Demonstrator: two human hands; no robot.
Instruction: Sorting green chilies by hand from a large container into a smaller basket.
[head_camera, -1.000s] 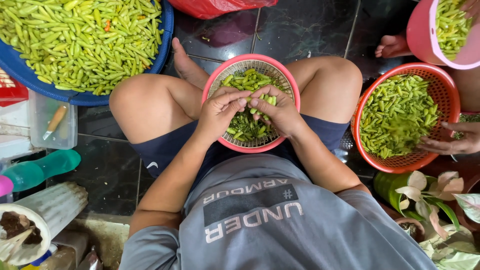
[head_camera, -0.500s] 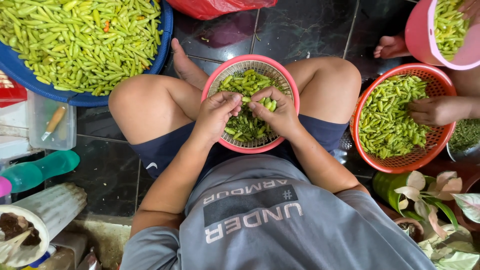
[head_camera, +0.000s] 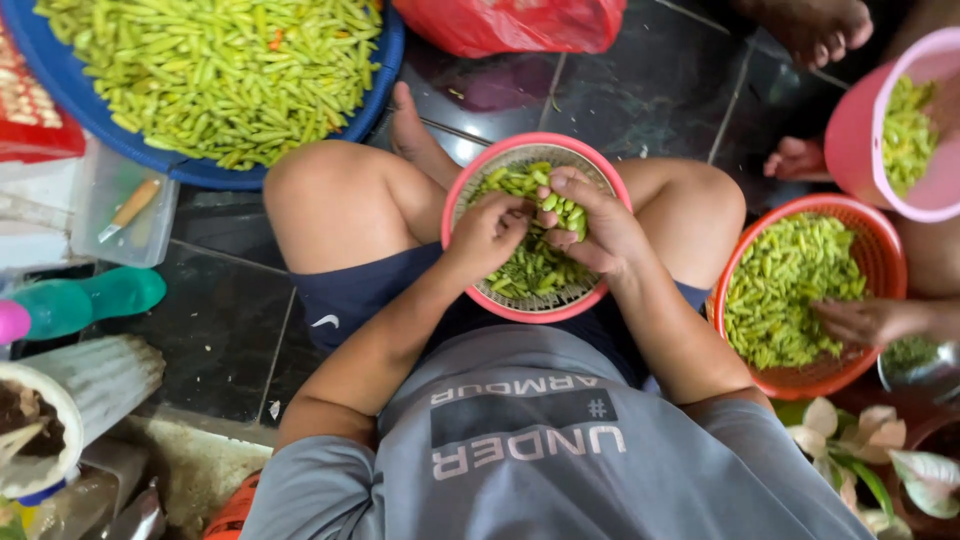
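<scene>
- A heap of green chillies (head_camera: 215, 75) is held in a blue basin (head_camera: 120, 150) at the far left
- The left hand (head_camera: 487, 233) is seen half curled, its fingertips pinched on a chilli over the pink basket (head_camera: 470, 290)
- The pink basket is set in the lap between the knees, partly filled with short green chillies
- The right hand (head_camera: 592, 225) is cupped, loosely closed around a small bunch of chillies (head_camera: 567, 210)
- A red basket (head_camera: 880, 250) of chillies is touched by another person's hand (head_camera: 868, 320)
</scene>
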